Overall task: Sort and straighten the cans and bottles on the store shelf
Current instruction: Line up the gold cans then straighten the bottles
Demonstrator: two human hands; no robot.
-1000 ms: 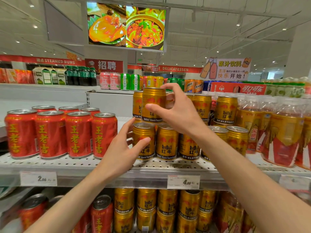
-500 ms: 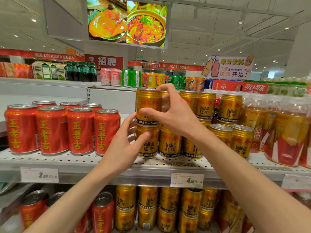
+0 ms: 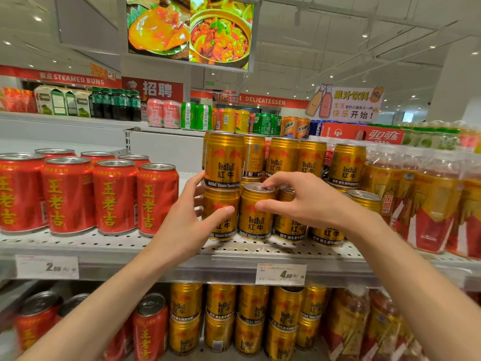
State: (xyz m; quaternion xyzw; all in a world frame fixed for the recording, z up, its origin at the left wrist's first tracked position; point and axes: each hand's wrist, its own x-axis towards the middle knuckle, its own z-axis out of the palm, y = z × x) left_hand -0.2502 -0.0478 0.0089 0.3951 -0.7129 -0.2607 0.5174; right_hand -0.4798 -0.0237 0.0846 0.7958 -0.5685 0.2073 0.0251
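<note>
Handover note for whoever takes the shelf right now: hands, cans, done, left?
Left hand grips the bottom-left gold can, under the stacked top can.
Right hand pinches the next front-row can, fingers on its lid, thumb on its side.
Done: red cans stand in neat rows.
Left: the upper gold can shows its back; front row looks uneven.

The perforated white shelf (image 3: 78,242) in front of me runs from nine o'clock to three o'clock. At nine o'clock stand the red cans (image 3: 114,198), upright in two rows. Dead ahead at twelve stand the gold cans (image 3: 256,214), also upright, some carrying a second tier (image 3: 223,160) on their lids. At three o'clock stand the shrink-wrapped bottles (image 3: 434,201), perhaps in multipacks; the film blurs them. Two price tags (image 3: 280,274) hang on the front rail.
</note>
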